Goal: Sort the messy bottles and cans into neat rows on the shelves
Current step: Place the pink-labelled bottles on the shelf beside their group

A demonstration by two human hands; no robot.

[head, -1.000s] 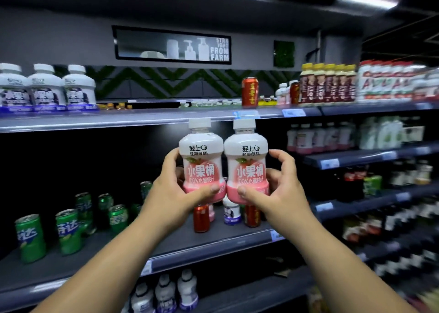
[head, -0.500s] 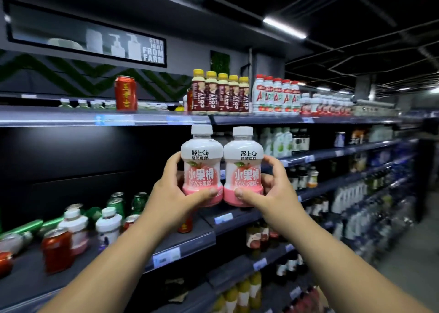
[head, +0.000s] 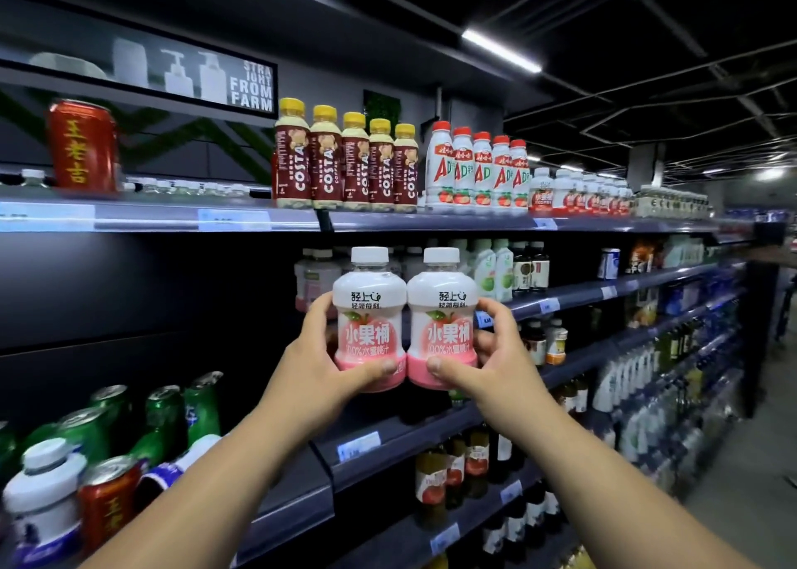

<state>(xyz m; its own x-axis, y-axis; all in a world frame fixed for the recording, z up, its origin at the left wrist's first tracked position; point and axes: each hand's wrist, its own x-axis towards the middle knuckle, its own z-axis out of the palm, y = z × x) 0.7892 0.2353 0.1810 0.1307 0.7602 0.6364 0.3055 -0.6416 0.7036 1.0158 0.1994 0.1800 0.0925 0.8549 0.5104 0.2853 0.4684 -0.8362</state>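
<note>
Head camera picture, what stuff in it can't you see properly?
All in the head view:
- Some pink bottles on the second shelf: mostly hidden behind the two held peach juice bottles.
- Most fingers of the left hand and right hand: behind those bottles.
- The price tags: print blurred.
- The far bottles down the aisle: too small to read.
</note>
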